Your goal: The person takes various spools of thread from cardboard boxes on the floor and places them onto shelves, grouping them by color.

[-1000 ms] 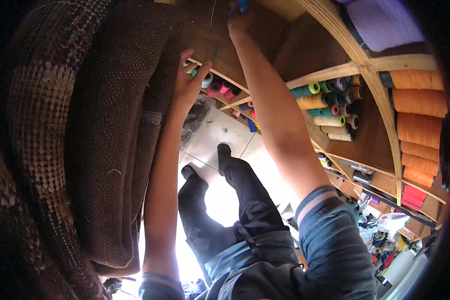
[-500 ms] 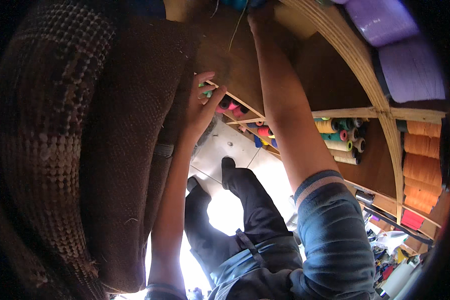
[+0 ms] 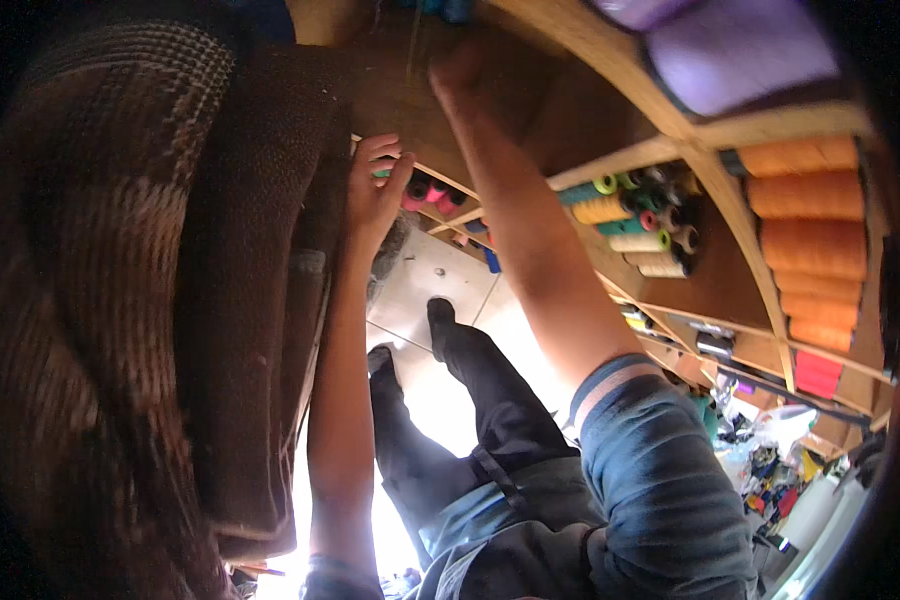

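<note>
My right hand reaches far into a wooden shelf compartment. It is blurred and in shadow, so its fingers cannot be made out. Just beyond it, at the top edge, are teal-blue thread spools, with a thin strand hanging down near them. My left hand is raised beside the shelf's front edge, fingers and thumb apart, with nothing seen in it. Pink thread spools lie in a lower compartment close by, and a bit of green shows behind the left fingers.
Thick brown folded fabric fills the left side. To the right, wooden dividers separate purple spools, orange spools and mixed yellow and green spools. Tiled floor lies below; a cluttered heap is at lower right.
The view has shifted, bringing more of the right-hand shelves in. My right hand has drawn back slightly from the teal-blue spools. The left hand stays raised by the shelf edge.
</note>
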The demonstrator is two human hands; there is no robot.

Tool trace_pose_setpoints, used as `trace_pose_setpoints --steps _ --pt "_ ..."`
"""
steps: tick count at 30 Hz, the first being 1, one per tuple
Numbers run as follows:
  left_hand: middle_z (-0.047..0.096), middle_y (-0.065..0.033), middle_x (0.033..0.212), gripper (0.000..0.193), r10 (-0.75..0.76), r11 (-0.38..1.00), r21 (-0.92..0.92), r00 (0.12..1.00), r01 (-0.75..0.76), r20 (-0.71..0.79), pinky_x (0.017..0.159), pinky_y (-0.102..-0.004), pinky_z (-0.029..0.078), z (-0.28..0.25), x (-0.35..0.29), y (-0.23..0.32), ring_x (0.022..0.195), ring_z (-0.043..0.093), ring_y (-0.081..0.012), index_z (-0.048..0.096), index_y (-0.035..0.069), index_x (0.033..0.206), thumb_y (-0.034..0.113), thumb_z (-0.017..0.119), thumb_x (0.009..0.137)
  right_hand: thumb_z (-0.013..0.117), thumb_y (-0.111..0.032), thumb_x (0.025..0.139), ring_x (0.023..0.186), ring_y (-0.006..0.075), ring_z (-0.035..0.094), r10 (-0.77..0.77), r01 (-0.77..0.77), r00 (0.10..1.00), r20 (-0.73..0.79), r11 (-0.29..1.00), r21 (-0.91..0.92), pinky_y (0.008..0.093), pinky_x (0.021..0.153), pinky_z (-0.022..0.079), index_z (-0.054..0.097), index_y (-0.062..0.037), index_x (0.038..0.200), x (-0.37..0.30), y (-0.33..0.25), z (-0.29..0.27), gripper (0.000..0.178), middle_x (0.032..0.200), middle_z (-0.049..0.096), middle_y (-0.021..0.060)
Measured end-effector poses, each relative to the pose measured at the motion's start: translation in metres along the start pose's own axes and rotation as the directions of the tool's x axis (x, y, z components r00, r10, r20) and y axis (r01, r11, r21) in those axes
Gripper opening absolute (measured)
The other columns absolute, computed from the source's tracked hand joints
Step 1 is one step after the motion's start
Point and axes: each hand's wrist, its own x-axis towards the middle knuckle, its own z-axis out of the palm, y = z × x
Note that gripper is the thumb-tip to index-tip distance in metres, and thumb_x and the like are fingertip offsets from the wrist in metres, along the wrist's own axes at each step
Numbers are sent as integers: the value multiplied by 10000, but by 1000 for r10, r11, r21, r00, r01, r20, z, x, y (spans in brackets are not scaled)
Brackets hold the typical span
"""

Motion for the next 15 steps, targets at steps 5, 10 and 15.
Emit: trace_pose_setpoints --steps 5,10,15 --pt "580 -102 1108 312 -15 1000 -7 1000 15 -2 802 -281 447 -4 -34 21 948 558 -160 506 27 1164 198 549 907 553 -105 802 1068 455 472 -31 -26 947 319 985 172 464 954 369 453 48 1183 -75 -59 -104 423 1148 483 296" --pt "589 -74 1128 273 -40 999 -32 994 43 98 847 -292 435 16 -128 52 993 558 -167 522 51 1171 141 515 914 529 -63 833 1104 412 462 -100 -37 798 594 976 213 423 914 403 468 -3 1171 -126 -114 -296 348 1129 495 238" --pt "590 -51 1041 292 -174 971 223 900 89 399 692 -258 435 49 -254 53 875 563 -124 515 47 1172 192 513 918 539 -25 819 1123 382 456 49 -136 866 498 981 140 404 921 406 456 -27 1198 -199 -91 -470 388 1192 459 201"
